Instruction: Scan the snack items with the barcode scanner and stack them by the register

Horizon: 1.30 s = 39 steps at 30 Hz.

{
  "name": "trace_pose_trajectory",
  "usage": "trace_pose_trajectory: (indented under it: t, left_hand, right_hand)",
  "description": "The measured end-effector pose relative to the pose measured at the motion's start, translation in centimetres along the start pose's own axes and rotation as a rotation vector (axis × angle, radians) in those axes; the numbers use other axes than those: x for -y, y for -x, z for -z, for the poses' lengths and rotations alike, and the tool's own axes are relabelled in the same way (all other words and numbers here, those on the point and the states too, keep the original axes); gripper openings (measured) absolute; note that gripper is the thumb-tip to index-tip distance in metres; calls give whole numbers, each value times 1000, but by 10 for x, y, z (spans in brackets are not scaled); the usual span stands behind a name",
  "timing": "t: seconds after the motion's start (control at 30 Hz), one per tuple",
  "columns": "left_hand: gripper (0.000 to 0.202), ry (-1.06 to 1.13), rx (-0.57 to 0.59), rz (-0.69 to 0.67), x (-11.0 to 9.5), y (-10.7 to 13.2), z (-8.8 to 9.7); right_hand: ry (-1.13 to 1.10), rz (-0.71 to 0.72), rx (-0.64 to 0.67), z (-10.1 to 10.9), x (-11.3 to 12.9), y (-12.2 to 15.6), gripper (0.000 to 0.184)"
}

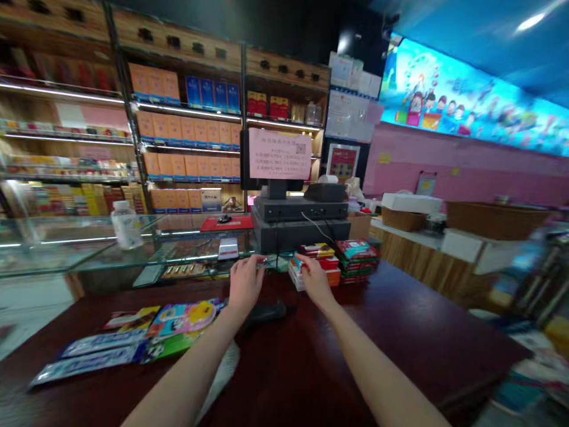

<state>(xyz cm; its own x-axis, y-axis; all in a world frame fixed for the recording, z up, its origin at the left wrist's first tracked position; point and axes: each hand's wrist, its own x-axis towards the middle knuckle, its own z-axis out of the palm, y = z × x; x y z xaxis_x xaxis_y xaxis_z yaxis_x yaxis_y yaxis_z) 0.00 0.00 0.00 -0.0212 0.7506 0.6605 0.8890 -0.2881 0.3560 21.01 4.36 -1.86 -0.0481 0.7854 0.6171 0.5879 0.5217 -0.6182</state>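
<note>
My left hand (246, 284) is raised over the dark red counter, thumb and fingers bent close together. A small shiny bit shows by its fingertips, too blurred to name. Beyond it is the edge of the glass display case (182, 255). My right hand (315, 280) is in front of a stack of small white and orange boxes (297, 277), its fingers curled at the top left of the stack. A bit of red shows by those fingers, but what they grip is hidden. Below my left hand lies a black handheld scanner (267, 312), partly covered by my forearm.
Colourful snack packets (182, 320) and long silvery-blue packets (98, 350) lie on the counter's left. Red-green packets (358, 261) are piled at the right. Behind stands a black register (302, 231) with a cable and a screen bearing a pink notice (280, 154). A plastic bottle (127, 225) stands on the glass.
</note>
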Motion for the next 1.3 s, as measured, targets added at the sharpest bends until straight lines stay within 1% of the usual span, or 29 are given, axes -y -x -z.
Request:
trace_pose_trajectory:
  t: [0.13,0.27,0.47,0.67,0.83,1.07,1.2,1.3]
  left_hand:
    - [19,-28,22,15,32,11,24]
    - [18,-56,34,43,63,23,49]
    - [20,-163,40,125,114,38,81]
    - [24,-260,92,220,158,54,107]
    - [26,-310,121,288,184,64,126]
    - [30,-366,145,370,215,75,144]
    - [34,-398,176,439,231,83,154]
    - [41,-433,201,498,239,89,161]
  right_hand:
    - [-19,67,60,-32,20,3,47]
    - [-19,102,141,-60,48,6,45]
    - [-87,162,291,-96,94,10,42]
    - [-80,215,408,-127,130,13,42]
    - [-45,246,491,-151,153,16,41]
    - [-34,280,602,-184,180,20,38]
    - [39,289,666,-200,197,23,38]
    - [108,301,724,-209,209,25,40]
